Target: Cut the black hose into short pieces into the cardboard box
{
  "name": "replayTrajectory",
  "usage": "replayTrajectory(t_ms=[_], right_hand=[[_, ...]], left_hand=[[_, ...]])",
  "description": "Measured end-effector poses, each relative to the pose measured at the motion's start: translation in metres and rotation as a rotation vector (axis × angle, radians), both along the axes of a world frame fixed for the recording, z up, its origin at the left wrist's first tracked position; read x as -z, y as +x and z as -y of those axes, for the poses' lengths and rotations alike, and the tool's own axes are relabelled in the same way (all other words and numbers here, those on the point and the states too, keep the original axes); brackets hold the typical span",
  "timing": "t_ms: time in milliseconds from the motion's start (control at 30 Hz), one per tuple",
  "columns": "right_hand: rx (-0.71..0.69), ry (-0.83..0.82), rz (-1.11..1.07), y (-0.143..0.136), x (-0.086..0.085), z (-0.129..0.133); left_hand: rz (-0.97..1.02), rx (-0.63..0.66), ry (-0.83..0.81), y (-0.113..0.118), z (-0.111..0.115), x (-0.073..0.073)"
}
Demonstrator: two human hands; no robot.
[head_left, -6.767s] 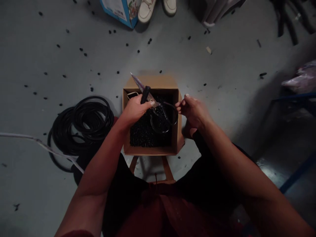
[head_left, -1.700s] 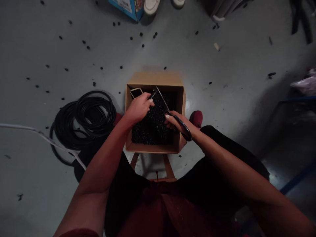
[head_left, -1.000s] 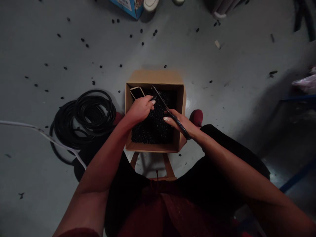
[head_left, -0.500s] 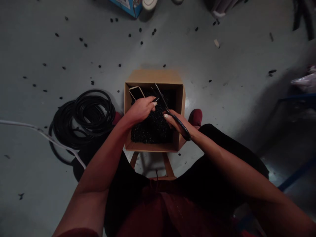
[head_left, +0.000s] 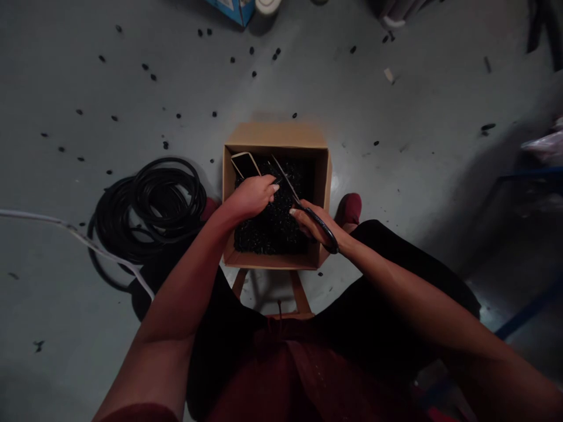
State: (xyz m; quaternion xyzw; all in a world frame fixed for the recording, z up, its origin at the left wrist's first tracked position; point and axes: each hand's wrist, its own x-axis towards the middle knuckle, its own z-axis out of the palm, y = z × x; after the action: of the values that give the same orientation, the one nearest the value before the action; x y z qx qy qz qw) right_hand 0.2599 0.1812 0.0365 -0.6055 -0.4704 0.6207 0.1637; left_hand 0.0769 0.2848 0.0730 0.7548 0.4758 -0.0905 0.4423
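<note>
A cardboard box (head_left: 272, 262) stands open between my legs, with many small black pieces (head_left: 259, 239) inside. My left hand (head_left: 255, 194) is over the box, fingers pinched on a small dark piece that is mostly hidden. My right hand (head_left: 312, 221) holds black-handled scissors (head_left: 324, 227) at the box's right side. Their blades point up and left, past the fingertips of my left hand, and look nearly closed. A phone (head_left: 246, 164) with a dark screen and pale rim leans in the box's back left corner.
Coiled black tubing (head_left: 147, 205) lies on the floor left of the box. Small black bits are scattered over the floor. A blue carton (head_left: 240, 10) and a white round container (head_left: 267, 6) stand at the top. A pale cable (head_left: 94, 245) crosses the left side.
The scissor blades have come closer together and tilted further left. The dark strip at my left fingertips shows less than before. Both hands stay over the box.
</note>
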Motion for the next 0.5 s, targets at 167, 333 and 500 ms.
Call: replayTrajectory(t_ms=[167, 333, 500], right_hand=[[0.036, -0.028, -0.022, -0.003, 0.008, 0.005], [0.004, -0.031, -0.003, -0.004, 0.014, 0.008], [-0.11, -0.017, 0.087, -0.003, 0.01, 0.007]], left_hand=[[-0.14, 0.07, 0.025, 0.004, 0.0, -0.004], [-0.264, 0.173, 0.035, 0.005, 0.0, -0.001], [-0.318, 0.28, 0.036, -0.001, 0.0, 0.007]])
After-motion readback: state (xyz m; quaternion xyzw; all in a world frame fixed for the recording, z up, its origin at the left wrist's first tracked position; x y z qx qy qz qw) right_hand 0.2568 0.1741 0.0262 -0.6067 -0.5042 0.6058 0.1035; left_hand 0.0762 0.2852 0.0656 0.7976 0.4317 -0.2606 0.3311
